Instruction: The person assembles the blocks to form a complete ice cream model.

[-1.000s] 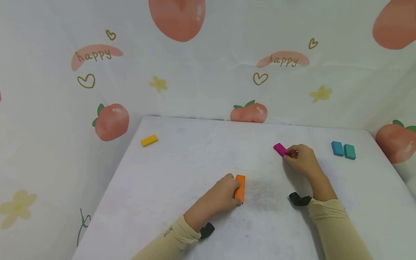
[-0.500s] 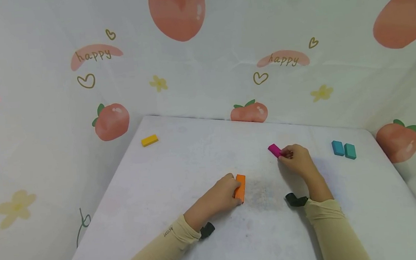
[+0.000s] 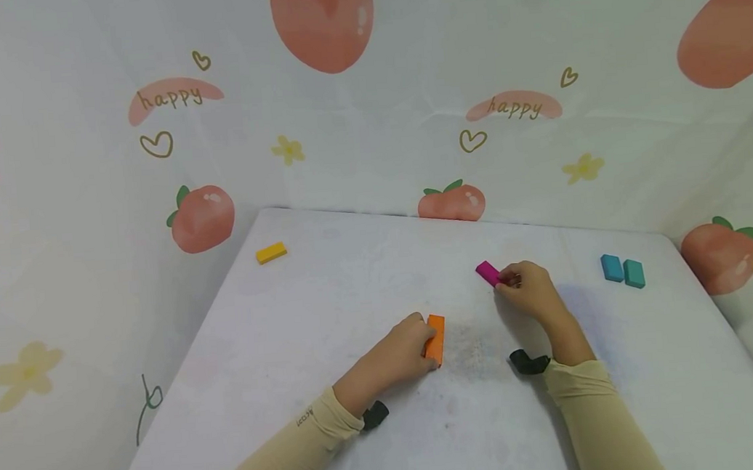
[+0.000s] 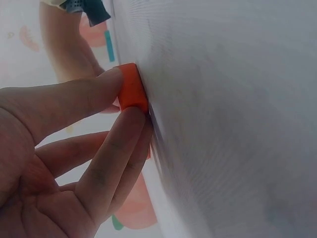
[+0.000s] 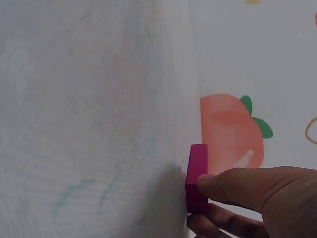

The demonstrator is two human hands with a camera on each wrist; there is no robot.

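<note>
In the middle of the table, my left hand [image 3: 398, 351] pinches an orange block [image 3: 435, 338] between thumb and fingers. The left wrist view shows the orange block [image 4: 132, 88] close against the white surface, thumb on one side and fingertips at its end. Farther back and to the right, my right hand [image 3: 529, 287] grips one end of a magenta block [image 3: 488, 273], whose other end points away to the left. In the right wrist view the thumb lies on the face of the magenta block [image 5: 197, 171], with fingers curled beneath it.
A yellow block [image 3: 271, 253] lies at the back left of the white table [image 3: 328, 289]. Toward the right edge a blue block [image 3: 611, 268] and a teal block [image 3: 633, 274] sit side by side. Behind hangs a peach-printed cloth [image 3: 369, 133].
My right hand has moved left across the table with the magenta block. The left hand and the orange block have stayed in place.
</note>
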